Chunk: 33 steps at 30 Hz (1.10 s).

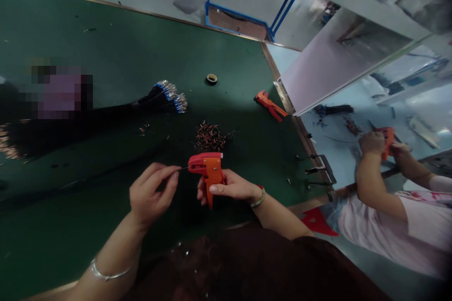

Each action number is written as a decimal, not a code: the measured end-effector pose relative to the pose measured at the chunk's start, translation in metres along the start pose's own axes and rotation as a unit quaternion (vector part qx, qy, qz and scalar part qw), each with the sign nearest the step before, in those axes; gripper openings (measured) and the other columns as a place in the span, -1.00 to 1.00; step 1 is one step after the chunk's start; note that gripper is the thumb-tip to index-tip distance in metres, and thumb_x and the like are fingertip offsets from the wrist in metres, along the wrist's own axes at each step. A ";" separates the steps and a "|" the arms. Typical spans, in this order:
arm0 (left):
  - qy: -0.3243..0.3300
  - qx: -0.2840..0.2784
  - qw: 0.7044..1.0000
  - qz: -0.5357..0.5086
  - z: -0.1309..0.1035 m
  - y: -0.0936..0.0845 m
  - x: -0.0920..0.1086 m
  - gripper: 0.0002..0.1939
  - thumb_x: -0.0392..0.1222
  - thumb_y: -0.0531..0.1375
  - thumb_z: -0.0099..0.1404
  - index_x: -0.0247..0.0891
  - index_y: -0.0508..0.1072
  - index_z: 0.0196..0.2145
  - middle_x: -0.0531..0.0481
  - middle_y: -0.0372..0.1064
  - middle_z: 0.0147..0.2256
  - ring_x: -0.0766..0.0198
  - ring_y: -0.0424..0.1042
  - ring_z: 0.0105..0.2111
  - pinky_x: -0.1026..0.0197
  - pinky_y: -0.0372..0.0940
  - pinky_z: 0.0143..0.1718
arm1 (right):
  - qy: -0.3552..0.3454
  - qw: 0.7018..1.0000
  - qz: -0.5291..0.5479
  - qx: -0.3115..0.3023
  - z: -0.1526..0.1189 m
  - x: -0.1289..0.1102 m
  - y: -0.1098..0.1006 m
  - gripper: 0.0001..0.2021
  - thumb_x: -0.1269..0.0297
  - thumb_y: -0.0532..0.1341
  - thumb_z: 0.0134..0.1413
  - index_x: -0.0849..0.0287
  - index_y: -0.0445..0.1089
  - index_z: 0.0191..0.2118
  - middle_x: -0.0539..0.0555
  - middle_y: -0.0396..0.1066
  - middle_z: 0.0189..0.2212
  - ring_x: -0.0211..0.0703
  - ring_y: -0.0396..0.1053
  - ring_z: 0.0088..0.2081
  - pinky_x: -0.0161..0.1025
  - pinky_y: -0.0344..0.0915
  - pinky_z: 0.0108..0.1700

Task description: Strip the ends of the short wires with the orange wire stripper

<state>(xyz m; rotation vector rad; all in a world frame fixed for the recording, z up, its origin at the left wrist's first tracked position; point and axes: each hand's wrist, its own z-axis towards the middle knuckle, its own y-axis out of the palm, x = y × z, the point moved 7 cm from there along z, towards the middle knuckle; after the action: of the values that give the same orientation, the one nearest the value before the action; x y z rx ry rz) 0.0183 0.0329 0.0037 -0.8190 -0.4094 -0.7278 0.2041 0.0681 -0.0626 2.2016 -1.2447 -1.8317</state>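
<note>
My right hand [226, 187] is wrapped round the handle of an orange and red wire stripper [213, 168], whose jaws face left. Between the thumb and forefinger of my left hand [153, 192] is a thin black wire [183, 168], its end at the stripper's jaws. Whether the jaws have closed on the wire is too small to tell. Just beyond the tool lies a heap of short copper-coloured offcuts [209, 137]. A thick bundle of black wires [116, 113] stretches across the left of the green table, with silvery and blue tips at its right end and coppery ends at its left.
A second wire stripper [270, 105] rests near the table's right edge, and a tape roll [211, 79] lies further back. A black clamp [321, 169] is fixed at the right corner. Further right, a co-worker [388, 216] holds another orange tool [387, 141] at a light-blue table.
</note>
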 end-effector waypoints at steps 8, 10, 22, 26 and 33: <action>-0.015 -0.024 0.999 -0.027 0.000 0.002 0.001 -0.90 -0.34 0.26 0.38 -0.24 0.60 -0.20 0.05 0.49 -0.38 0.41 0.40 -0.51 0.35 0.27 -0.52 | 0.005 1.000 -0.020 -0.010 0.003 0.006 -0.001 -0.51 -0.02 0.43 0.16 0.29 0.44 -0.02 0.08 0.52 -0.30 -0.21 0.54 -0.28 -0.24 0.53 -0.22; -0.027 -0.026 0.999 -0.039 0.001 0.002 0.001 -0.90 -0.33 0.26 0.39 -0.24 0.60 -0.20 0.05 0.48 -0.39 0.41 0.39 -0.52 0.35 0.26 -0.53 | 0.008 1.000 -0.023 -0.007 0.003 0.005 -0.001 -0.50 -0.04 0.44 0.14 0.29 0.44 -0.03 0.07 0.51 -0.31 -0.21 0.54 -0.29 -0.24 0.53 -0.23; -0.045 -0.068 0.994 -0.066 0.006 0.007 0.002 -0.88 -0.31 0.23 0.41 -0.29 0.59 -0.25 0.07 0.43 -0.43 0.45 0.35 -0.55 0.38 0.21 -0.54 | 0.016 0.999 -0.036 -0.019 0.005 0.007 -0.001 -0.51 -0.03 0.44 0.15 0.31 0.44 -0.04 0.07 0.52 -0.35 -0.22 0.54 -0.34 -0.22 0.54 -0.23; -0.070 -0.080 0.991 -0.077 0.004 0.009 -0.002 -0.87 -0.27 0.22 0.42 -0.28 0.59 -0.25 0.09 0.40 -0.46 0.45 0.33 -0.57 0.37 0.17 -0.57 | 0.021 0.999 -0.035 -0.020 0.005 0.009 -0.003 -0.52 -0.02 0.44 0.15 0.30 0.45 -0.04 0.07 0.52 -0.35 -0.21 0.55 -0.33 -0.23 0.54 -0.24; -0.094 -0.100 0.985 -0.101 0.005 0.010 -0.006 -0.84 -0.24 0.22 0.40 -0.29 0.62 -0.26 0.09 0.41 -0.48 0.45 0.33 -0.59 0.37 0.17 -0.58 | 0.017 0.998 -0.043 -0.047 0.005 0.010 -0.005 -0.56 0.01 0.40 0.22 0.31 0.45 -0.03 0.07 0.53 -0.34 -0.21 0.55 -0.34 -0.21 0.54 -0.20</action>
<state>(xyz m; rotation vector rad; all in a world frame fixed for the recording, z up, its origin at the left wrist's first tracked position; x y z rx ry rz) 0.0209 0.0439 -0.0014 -1.0499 -0.6018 -0.8945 0.2022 0.0678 -0.0748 2.2595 -1.0517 -1.8339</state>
